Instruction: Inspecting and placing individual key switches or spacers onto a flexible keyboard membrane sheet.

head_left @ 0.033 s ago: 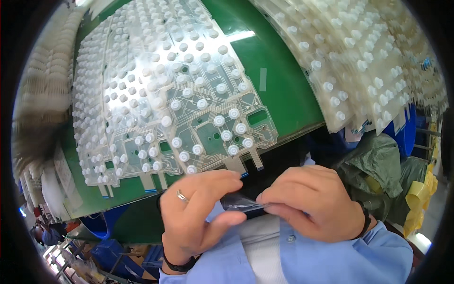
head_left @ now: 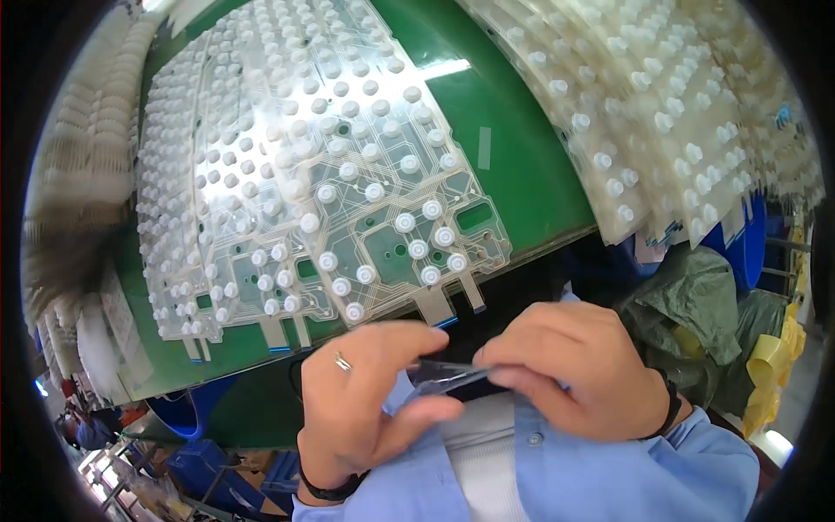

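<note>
Between thumb and fingers, my right hand pinches a small piece of clear, shiny plastic film in front of my chest. My left hand, with a ring on one finger, is held beside the film's other end. Its thumb and fingers are spread apart, with a gap between them. Just beyond both hands, transparent keyboard membrane sheets with printed traces and white rubber domes lie on a green tabletop. Their ribbon tails hang toward the near table edge.
Stacked membrane sheets with domes stand at the right, and another tall stack at the left. A grey-green plastic bag, a blue bin and yellow material are at the right. Blue crates sit below left.
My left hand has shifted slightly to the right and down, and the film in my right hand looks a little more spread. The membrane sheets appear shifted very slightly right.
</note>
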A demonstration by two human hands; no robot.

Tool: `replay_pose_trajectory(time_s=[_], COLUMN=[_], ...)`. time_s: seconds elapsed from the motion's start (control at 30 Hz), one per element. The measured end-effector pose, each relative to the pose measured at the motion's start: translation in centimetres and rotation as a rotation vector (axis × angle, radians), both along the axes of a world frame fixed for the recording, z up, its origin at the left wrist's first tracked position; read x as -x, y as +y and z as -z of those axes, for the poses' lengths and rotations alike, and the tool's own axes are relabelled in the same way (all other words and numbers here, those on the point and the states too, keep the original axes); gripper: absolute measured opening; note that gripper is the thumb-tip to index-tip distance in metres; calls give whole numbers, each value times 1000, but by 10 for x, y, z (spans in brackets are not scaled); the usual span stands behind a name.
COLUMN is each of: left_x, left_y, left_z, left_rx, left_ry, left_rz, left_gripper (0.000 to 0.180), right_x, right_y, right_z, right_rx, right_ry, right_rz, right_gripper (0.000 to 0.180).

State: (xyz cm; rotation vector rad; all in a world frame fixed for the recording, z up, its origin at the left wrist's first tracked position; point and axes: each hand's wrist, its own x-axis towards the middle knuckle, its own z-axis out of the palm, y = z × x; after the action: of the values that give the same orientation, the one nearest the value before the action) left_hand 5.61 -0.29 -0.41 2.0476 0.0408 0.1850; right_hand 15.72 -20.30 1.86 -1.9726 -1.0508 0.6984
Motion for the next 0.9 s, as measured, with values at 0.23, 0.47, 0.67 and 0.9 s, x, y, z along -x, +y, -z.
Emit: replay_pose_trajectory(time_s=[0.23, 0.47, 0.67, 0.9], left_x=[11, 9, 2, -8], left_y=[-7, -12, 3, 26], left_z=[-5, 4, 3, 8], left_rx=[-120, -120, -192, -462], left_ry=[9, -110, -45, -79], left_rz=[36, 38, 126, 76], left_gripper=[16, 17, 26, 27], right_x=[3, 6, -10, -44], right_y=[8, 13, 13, 33], right_z=[7, 9, 3, 4], right_rx=[-146, -336, -411, -200], right_ry=[-214, -175, -104, 486], right_rz=[93, 67, 156, 504], right_gripper=[28, 17, 13, 9])
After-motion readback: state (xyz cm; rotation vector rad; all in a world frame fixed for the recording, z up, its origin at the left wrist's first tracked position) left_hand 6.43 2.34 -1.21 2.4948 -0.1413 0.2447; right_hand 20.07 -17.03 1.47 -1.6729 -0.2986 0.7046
